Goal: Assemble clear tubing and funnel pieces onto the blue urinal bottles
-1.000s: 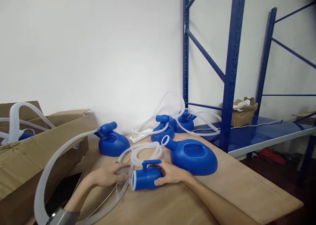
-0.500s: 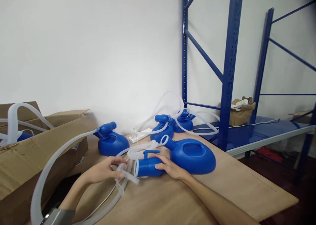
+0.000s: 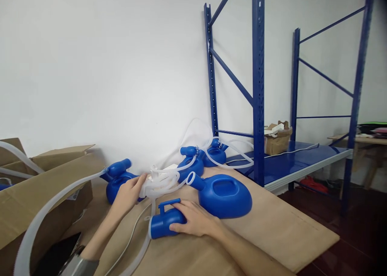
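Note:
My right hand (image 3: 193, 218) is wrapped round a blue cylindrical spout piece (image 3: 166, 222) with a small handle, low over the brown table. Its pale-rimmed opening faces left. My left hand (image 3: 130, 191) is at the coiled translucent tubing (image 3: 161, 182), fingers together at its left end, in front of a blue bottle (image 3: 114, 187). A larger blue bottle (image 3: 225, 196) lies right of my right hand, its open neck pointing up and left. Two more blue bottles, one nearer (image 3: 192, 168) and one farther (image 3: 214, 157), stand behind with tubes attached.
Open cardboard boxes (image 3: 57, 187) and a thick tube (image 3: 45, 211) occupy the left. A blue metal rack (image 3: 258, 86) with a shelf (image 3: 290, 163) stands at the right, bearing a small carton (image 3: 277, 142). The table's (image 3: 272, 227) edge slants along the right.
My left hand has moved up and away with the tubing, now bunched farther back. My right hand has shifted lower left with the spout piece. The view has turned right.

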Demonstrator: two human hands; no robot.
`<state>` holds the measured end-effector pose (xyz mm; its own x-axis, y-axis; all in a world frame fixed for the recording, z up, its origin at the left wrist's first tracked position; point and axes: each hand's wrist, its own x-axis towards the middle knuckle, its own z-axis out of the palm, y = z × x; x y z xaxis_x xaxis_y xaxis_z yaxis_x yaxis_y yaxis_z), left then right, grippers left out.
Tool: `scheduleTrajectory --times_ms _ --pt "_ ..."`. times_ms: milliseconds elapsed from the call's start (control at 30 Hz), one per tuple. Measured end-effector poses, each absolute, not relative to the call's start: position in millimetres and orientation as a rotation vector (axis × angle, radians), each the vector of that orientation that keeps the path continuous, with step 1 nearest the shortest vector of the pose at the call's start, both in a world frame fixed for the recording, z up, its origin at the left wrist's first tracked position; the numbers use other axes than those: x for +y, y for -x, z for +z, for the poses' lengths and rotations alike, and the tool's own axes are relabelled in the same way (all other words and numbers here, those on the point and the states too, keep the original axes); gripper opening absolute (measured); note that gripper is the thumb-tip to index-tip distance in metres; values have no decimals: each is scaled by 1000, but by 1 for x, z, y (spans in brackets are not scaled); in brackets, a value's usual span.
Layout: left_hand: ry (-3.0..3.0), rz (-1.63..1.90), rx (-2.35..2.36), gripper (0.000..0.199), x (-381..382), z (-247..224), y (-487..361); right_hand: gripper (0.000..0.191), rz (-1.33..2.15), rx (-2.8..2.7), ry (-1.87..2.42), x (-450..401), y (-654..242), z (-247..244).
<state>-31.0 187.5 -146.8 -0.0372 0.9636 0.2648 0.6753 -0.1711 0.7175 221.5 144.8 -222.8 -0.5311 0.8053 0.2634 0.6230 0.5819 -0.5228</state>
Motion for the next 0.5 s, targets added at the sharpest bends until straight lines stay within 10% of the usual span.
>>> scheduleTrajectory --times_ms 500 --pt "-2283 661 2023 74 204 -118 -82 46 347 -2101 1536 100 -279 -200"
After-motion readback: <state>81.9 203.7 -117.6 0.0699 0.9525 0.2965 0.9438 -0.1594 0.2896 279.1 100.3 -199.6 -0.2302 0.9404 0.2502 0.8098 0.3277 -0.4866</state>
